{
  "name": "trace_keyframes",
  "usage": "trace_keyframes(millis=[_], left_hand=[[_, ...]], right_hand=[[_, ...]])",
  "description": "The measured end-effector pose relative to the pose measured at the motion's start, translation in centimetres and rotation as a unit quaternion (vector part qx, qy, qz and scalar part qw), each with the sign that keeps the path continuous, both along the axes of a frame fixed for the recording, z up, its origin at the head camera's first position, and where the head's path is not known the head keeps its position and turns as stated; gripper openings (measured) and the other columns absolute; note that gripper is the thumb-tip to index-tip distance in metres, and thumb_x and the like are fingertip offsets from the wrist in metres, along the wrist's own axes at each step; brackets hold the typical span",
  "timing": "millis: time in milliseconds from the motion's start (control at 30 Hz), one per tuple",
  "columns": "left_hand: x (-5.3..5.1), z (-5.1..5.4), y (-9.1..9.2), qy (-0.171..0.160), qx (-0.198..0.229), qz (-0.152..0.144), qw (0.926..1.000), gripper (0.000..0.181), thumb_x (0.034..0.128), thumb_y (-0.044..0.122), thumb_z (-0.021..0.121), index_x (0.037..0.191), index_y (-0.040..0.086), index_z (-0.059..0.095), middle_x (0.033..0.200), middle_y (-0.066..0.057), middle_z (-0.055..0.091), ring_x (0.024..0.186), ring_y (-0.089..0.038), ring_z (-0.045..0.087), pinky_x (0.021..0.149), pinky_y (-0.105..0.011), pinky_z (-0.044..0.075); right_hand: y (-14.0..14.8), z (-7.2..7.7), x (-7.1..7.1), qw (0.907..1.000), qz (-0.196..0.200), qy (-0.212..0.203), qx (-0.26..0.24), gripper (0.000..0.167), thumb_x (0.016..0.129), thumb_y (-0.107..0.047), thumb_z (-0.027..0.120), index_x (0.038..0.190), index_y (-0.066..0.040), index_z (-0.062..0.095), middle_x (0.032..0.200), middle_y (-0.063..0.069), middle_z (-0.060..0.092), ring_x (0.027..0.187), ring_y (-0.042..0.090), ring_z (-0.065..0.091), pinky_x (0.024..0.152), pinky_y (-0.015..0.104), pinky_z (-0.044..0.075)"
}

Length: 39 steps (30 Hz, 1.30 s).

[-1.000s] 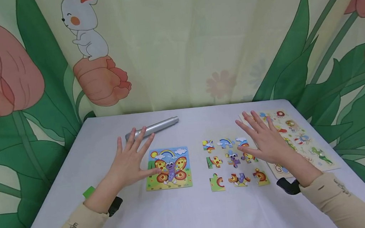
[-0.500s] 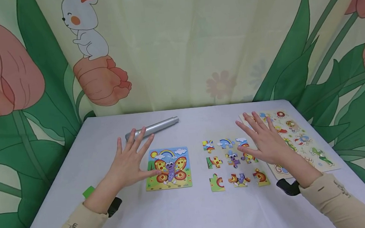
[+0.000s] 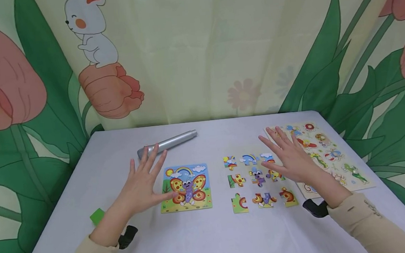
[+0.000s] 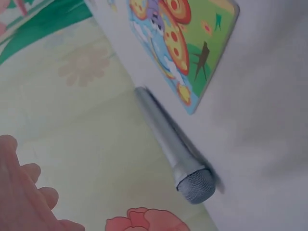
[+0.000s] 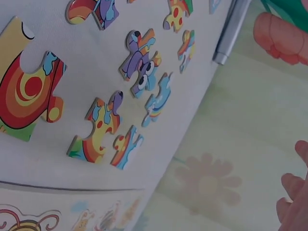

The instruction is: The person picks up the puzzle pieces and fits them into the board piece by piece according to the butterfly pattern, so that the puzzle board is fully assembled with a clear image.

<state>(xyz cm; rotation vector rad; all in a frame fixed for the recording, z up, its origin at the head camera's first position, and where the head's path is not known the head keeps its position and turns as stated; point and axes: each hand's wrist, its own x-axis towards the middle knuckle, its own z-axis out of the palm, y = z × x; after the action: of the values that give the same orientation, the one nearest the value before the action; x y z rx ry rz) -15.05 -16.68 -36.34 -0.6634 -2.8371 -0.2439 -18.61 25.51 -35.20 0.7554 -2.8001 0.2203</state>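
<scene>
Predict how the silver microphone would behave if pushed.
The microphone would probably roll, since its handle looks round. It may veer, as its mesh head looks wider than the handle. It likely won't bend; its body looks straight and rigid.

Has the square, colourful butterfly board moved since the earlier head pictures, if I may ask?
No: judged against the white table, the square, colourful butterfly board has shifted neither way.

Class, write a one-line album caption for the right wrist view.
Loose butterfly jigsaw pieces on a white tablecloth, with a cartoon picture board and a silver microphone at the edges.
</scene>
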Motion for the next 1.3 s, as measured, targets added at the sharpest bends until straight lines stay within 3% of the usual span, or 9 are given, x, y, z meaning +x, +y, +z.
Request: trace_keyframes(millis=[167, 333, 500, 700, 967, 1300], left_hand=[[0.8, -0.8, 0.1, -0.038, 0.072, 0.01, 0.9966, 0.112, 0.0666, 0.065, 0.066, 0.148, 0.02, 0.004, 0.154, -0.007, -0.004, 0.137, -0.039, -0.001, 0.099, -0.07, 0.006], [1.5, -2.0, 0.2, -0.089, 0.134, 0.025, 0.9866, 0.115, 0.0657, 0.064, 0.068, 0.148, 0.024, -0.003, 0.153, 0.002, -0.012, 0.138, -0.03, -0.009, 0.1, -0.068, 0.005], [1.9, -3.0, 0.2, -0.124, 0.176, 0.034, 0.9759, 0.116, 0.0664, 0.057, 0.072, 0.147, 0.025, -0.005, 0.153, 0.001, -0.01, 0.138, -0.032, -0.006, 0.1, -0.068, 0.007], [1.9, -4.0, 0.3, -0.14, 0.203, 0.035, 0.9684, 0.117, 0.0657, 0.056, 0.073, 0.148, 0.021, -0.003, 0.154, -0.007, -0.004, 0.137, -0.038, 0.001, 0.098, -0.07, 0.009], [1.8, -5.0, 0.1, -0.174, 0.227, 0.032, 0.9577, 0.117, 0.0662, 0.055, 0.073, 0.148, 0.02, -0.004, 0.154, -0.007, -0.005, 0.138, -0.034, -0.002, 0.099, -0.069, 0.008], [1.9, -6.4, 0.5, -0.21, 0.274, 0.02, 0.9383, 0.114, 0.0696, 0.043, 0.076, 0.148, 0.015, -0.002, 0.153, -0.009, -0.004, 0.138, -0.034, 0.0, 0.102, -0.065, 0.008]], right_hand=[[-0.2, -0.7, -0.5, 0.9993, 0.011, -0.024, -0.026, 0.072, 0.088, -0.046, 0.054, 0.146, -0.018, 0.023, 0.151, 0.014, 0.013, 0.139, 0.029, -0.003, 0.103, 0.064, 0.001], [-0.9, -1.4, -1.4, 0.9973, 0.014, -0.06, -0.041, 0.072, 0.088, -0.046, 0.054, 0.146, -0.017, 0.023, 0.152, 0.012, 0.014, 0.139, 0.03, 0.002, 0.104, 0.064, 0.004], [-1.9, -2.2, -2.0, 0.9936, 0.018, -0.094, -0.061, 0.07, 0.089, -0.045, 0.054, 0.145, -0.017, 0.025, 0.15, 0.012, 0.021, 0.138, 0.033, 0.009, 0.105, 0.061, 0.005], [-2.9, -3.3, -2.8, 0.9907, 0.025, -0.113, -0.072, 0.066, 0.089, -0.035, 0.058, 0.143, -0.01, 0.03, 0.147, 0.015, 0.028, 0.136, 0.036, 0.016, 0.105, 0.061, 0.009], [-4.7, -4.7, -3.7, 0.9879, 0.011, -0.148, -0.044, 0.065, 0.087, -0.035, 0.061, 0.141, -0.01, 0.035, 0.144, 0.014, 0.034, 0.135, 0.034, 0.021, 0.106, 0.058, 0.013], [-5.9, -6.2, -4.6, 0.9817, -0.01, -0.189, -0.021, 0.061, 0.088, -0.033, 0.061, 0.138, -0.008, 0.039, 0.14, 0.014, 0.04, 0.134, 0.033, 0.024, 0.107, 0.057, 0.012]])
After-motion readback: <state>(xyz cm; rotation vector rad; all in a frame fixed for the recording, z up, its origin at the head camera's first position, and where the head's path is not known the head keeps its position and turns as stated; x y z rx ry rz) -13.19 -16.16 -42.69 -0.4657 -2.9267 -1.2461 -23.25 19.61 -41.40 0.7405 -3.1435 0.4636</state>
